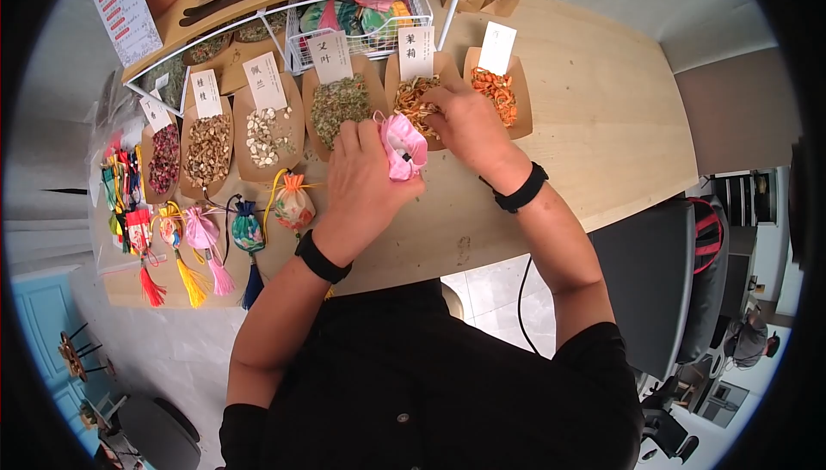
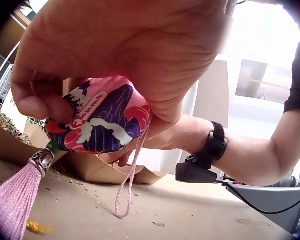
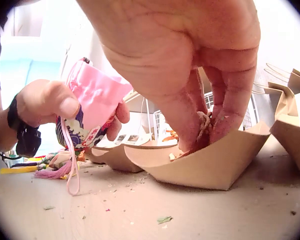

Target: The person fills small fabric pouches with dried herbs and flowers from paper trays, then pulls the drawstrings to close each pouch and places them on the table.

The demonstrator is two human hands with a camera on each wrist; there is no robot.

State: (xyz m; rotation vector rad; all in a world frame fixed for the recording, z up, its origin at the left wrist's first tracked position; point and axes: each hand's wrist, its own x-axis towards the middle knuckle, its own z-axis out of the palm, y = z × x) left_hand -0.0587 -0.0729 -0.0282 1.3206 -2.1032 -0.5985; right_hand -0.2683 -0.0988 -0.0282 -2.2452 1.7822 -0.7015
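Observation:
My left hand (image 1: 357, 186) grips a small drawstring pouch (image 1: 397, 130), its pink satin mouth gaping upward. In the left wrist view the pouch's lower part shows a wave-patterned print, with a pink tassel (image 2: 17, 202) and a looped pink cord (image 2: 126, 192) hanging from it. My right hand (image 1: 480, 130) reaches into a kraft-paper tray (image 3: 210, 167) of brownish dried herb (image 1: 413, 94), right beside the pouch. Between its thumb and fingertips, the right wrist view shows a pinch of dried herb (image 3: 205, 122).
Left of that tray stand more paper trays, including green leaves (image 1: 341, 109), white pieces (image 1: 267, 135) and dark red buds (image 1: 163, 160); orange dried petals (image 1: 495, 96) are to its right. Finished tasselled pouches (image 1: 247, 229) lie front left. A wire basket (image 1: 297, 50) sits behind under a wooden shelf.

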